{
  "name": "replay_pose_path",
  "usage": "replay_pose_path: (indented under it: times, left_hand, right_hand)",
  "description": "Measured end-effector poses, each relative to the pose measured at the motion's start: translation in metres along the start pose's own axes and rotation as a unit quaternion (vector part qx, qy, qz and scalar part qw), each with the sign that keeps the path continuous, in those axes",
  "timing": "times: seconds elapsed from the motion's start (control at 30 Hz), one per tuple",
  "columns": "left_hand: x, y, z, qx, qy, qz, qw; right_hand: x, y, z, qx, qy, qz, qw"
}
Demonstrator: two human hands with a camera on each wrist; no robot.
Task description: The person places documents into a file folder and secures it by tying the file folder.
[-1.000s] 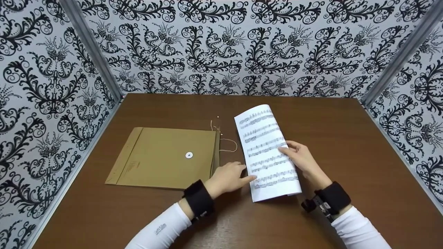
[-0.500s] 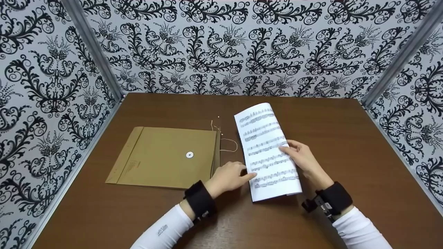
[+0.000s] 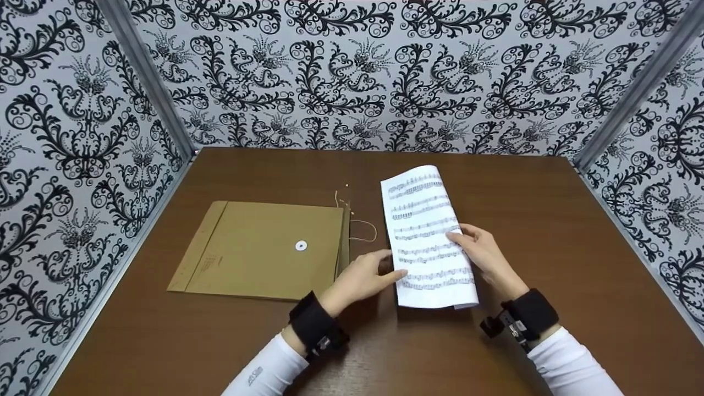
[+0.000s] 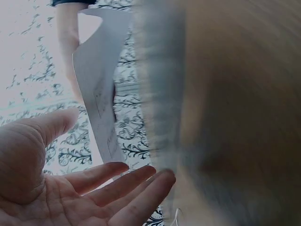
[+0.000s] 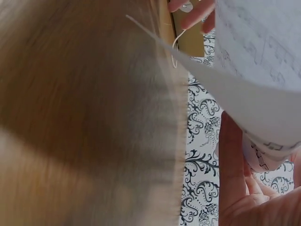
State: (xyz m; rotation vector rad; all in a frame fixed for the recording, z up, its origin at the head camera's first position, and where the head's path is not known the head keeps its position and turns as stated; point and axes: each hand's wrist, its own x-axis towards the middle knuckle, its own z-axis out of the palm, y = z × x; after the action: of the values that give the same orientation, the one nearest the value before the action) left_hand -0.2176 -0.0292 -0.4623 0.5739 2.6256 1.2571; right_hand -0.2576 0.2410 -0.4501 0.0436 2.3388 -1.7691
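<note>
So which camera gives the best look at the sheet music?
The head view: the sheet music shows nearly whole, printed staves readable, curved, held by the right hand with the left hand at its edge. The left wrist view shows only its blank underside; the right wrist view shows a close, partial corner.

The table [image 4: 235, 94] is motion-blurred in both wrist views.

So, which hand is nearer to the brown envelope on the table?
Left. The left hand is just beside the right edge of the brown envelope, with straight fingers touching the music sheet. The right hand grips that sheet on its far side, away from the envelope.
</note>
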Motion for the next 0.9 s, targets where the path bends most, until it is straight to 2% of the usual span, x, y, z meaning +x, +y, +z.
replay_pose_path:
  times: [0.27, 0.5, 0.7, 0.9]
  left_hand:
    - [-0.001, -0.001, -0.002, -0.093, -0.016, 0.007, 0.9955]
    - [-0.001, -0.001, -0.002, -0.141, -0.020, 0.029, 0.9894]
    - [0.000, -0.002, -0.007, -0.205, -0.023, 0.054, 0.9769]
    - [0.001, 0.000, -0.017, -0.272, -0.033, 0.042, 0.9609]
  right_hand:
    - [0.006, -0.001, 0.007, -0.003, 0.013, -0.002, 1.000]
    - [0.009, -0.001, 0.015, -0.012, 0.015, 0.003, 1.000]
    - [0.012, 0.000, 0.018, -0.007, 0.010, 0.011, 1.000]
    - [0.013, 0.001, 0.018, 0.012, 0.003, 0.036, 0.999]
